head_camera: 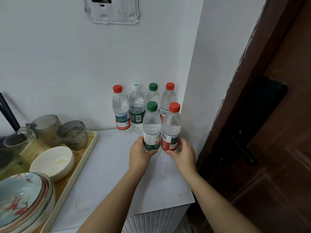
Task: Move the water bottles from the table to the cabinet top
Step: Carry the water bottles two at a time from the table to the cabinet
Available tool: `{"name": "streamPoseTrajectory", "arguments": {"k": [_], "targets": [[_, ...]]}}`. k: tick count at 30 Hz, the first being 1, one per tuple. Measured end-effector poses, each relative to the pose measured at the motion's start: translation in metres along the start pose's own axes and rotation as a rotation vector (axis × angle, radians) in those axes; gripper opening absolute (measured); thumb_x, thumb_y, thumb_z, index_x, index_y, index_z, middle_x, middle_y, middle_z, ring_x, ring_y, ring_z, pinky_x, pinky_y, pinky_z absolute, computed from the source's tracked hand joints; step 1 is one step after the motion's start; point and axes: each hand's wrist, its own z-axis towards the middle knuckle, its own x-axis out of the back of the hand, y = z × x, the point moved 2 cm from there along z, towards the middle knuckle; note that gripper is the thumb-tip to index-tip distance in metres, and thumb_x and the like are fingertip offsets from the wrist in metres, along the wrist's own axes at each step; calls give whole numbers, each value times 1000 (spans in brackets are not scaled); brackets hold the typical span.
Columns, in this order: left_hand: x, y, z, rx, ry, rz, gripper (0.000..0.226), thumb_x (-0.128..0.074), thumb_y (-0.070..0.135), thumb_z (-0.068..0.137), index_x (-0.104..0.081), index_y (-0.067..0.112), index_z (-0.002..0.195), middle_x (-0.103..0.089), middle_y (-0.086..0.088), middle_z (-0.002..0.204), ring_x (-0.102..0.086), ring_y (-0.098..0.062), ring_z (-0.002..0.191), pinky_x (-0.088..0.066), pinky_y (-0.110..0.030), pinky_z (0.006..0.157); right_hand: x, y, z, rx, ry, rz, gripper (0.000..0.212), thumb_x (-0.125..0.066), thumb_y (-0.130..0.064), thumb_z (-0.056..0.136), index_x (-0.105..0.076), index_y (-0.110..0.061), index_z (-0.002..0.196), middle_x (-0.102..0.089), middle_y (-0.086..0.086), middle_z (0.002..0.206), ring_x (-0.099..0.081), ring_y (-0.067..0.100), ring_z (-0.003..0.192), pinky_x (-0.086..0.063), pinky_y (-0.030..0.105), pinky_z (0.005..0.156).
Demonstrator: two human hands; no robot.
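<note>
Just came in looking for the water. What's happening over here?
A person is holding two water bottles over the white cabinet top. The left hand grips a green-capped bottle, the right hand a red-capped bottle. Both are upright, just in front of a row of four bottles against the wall. The hands hide their bases, so whether they are set down is unclear.

Behind the white surface (pixel 109 165), plain white wall (pixel 58 64), turning forward at the surface's right rear corner. High above the surface, clear plastic mounting plate (pixel 111 10) on that wall. Right of the surface, dark brown wooden door (pixel 277 182) with black handle (pixel 242 148). Below the surface's front edge, ribbed white panel (pixel 156 221). Soft, even light.
</note>
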Motion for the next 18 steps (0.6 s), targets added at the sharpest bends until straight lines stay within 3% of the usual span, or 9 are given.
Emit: {"name": "streamPoseTrajectory", "arguments": {"k": [5, 10, 18], "targets": [[-7, 8, 24, -18, -14, 7, 59, -87, 17, 68, -59, 10, 120, -67, -6, 118, -63, -24, 107, -51, -32, 89, -5, -1, 19, -32, 35, 36, 51, -88, -17, 68, -60, -13, 110, -67, 2, 107, -63, 16, 96, -53, 30, 81], [-18, 11, 48, -29, -11, -6, 59, -86, 14, 68, -59, 11, 120, -67, -6, 118, -63, -24, 108, -50, -32, 89, -12, -2, 40, -32, 68, -34, 47, -87, -17, 69, -57, -7, 104, -60, 7, 107, -60, 20, 96, -40, 21, 75], [-32, 7, 65, -33, 6, 62, 61, -89, 18, 62, -58, 9, 115, -64, -7, 110, -61, -25, 103, -51, -37, 86, -21, 0, 58, -15, 108, -44, 47, -86, -14, 70, -54, -7, 103, -54, 5, 108, -58, 22, 98, -42, 24, 79]]}}
